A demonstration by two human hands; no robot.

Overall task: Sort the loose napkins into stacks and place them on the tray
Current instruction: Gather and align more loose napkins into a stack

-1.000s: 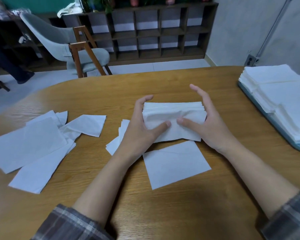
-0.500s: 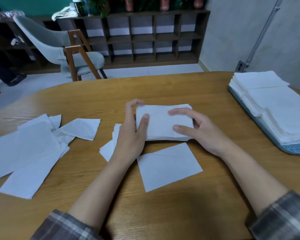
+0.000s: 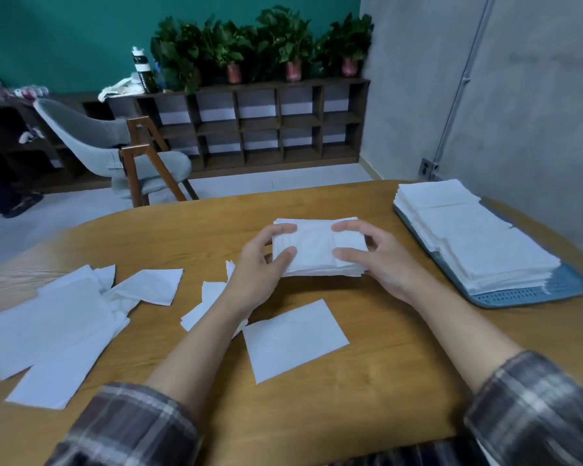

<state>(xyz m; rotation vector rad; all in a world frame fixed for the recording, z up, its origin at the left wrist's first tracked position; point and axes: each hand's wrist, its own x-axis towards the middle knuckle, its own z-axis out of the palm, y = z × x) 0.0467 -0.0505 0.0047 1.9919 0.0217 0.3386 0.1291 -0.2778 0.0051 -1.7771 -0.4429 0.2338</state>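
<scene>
White stack point(image 3: 317, 252); left hand point(image 3: 258, 275); right hand point(image 3: 382, 264)

Single wide-angle head-worn view, looking forward and down across the rounded light-brown wooden table point(image 3: 401, 381), close above the thick white paper napkin stack point(image 3: 317, 250), dark wooden cubby shelf point(image 3: 260, 124) far behind.

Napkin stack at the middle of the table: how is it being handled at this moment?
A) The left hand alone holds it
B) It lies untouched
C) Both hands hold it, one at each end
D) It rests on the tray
C: the left hand and the right hand each grip an end of the napkin stack, thumbs on top, well short of the blue tray.
</scene>
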